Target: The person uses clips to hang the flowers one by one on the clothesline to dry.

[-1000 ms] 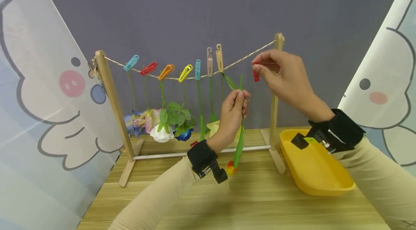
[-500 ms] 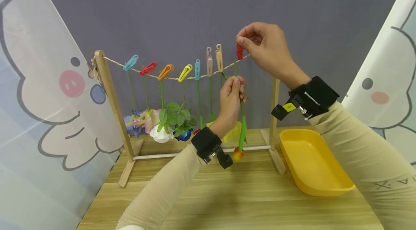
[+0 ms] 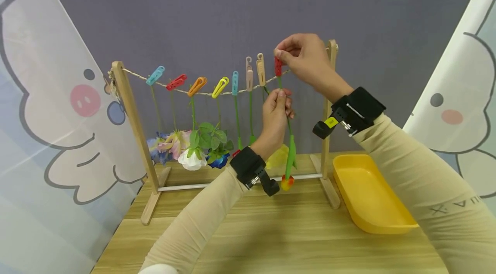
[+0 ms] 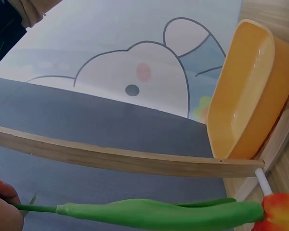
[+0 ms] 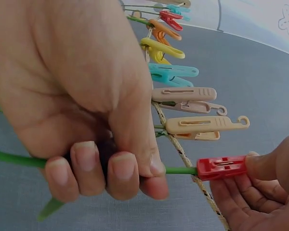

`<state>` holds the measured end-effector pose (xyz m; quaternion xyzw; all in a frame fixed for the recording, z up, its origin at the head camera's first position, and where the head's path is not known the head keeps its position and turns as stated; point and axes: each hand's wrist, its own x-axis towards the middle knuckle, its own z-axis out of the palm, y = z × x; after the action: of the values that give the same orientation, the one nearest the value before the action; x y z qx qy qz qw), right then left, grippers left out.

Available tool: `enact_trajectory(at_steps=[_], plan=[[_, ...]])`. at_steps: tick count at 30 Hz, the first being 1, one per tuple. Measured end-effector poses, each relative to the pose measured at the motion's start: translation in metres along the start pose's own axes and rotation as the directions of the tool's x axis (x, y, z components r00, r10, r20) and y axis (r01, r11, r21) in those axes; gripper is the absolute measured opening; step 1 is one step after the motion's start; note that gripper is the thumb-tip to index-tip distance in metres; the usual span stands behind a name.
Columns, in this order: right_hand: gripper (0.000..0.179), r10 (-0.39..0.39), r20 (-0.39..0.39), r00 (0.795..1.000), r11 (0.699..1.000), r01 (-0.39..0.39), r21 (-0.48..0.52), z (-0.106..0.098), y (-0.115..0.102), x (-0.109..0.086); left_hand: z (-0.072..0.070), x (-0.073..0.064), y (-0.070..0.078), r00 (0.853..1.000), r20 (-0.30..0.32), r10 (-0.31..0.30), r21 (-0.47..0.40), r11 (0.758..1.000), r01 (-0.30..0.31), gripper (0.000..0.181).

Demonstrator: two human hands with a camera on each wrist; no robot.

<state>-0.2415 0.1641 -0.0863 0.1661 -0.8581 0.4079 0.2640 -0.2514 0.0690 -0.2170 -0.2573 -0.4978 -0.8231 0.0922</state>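
Note:
A tulip (image 3: pixel 290 158) with red and yellow petals hangs head down, its green stem pinched near the top by my left hand (image 3: pixel 276 115). Above it, my right hand (image 3: pixel 306 56) pinches a red clothespin (image 3: pixel 278 66) between thumb and fingers. In the right wrist view the red clothespin (image 5: pixel 221 167) sits over the stem's end at the twisted rope (image 5: pixel 183 156). Beside it on the rope are a tan clothespin (image 3: pixel 261 72) and a pink one (image 3: pixel 249 79). The left wrist view shows the tulip's long leaves (image 4: pixel 159 212) and part of the left hand (image 4: pixel 5 211).
A wooden rack (image 3: pixel 129 115) carries the rope. Several more clothespins, such as a yellow one (image 3: pixel 220 87), hold hanging flowers, including a white rose (image 3: pixel 192 160). At the right stands a yellow tray (image 3: pixel 376 196) on the wooden table (image 3: pixel 248 239).
My right hand has carried the red clothespin left onto the rope. My left hand has raised the tulip so its stem end meets the clothespin there.

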Motion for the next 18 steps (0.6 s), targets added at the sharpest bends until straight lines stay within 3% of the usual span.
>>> enact_trajectory(at_steps=[10,18], plan=[[0.026,0.053,0.115,0.992,0.997,-0.045,-0.068,0.0,-0.001,0.003,-0.006,0.001,-0.002,1.0,-0.025,-0.014,0.009,1.0,0.015,0.026],[0.03,0.047,0.136,0.99,0.996,-0.035,-0.087,0.002,-0.002,0.0,-0.011,-0.002,-0.002,0.999,-0.017,-0.031,0.051,0.998,0.032,0.032]])
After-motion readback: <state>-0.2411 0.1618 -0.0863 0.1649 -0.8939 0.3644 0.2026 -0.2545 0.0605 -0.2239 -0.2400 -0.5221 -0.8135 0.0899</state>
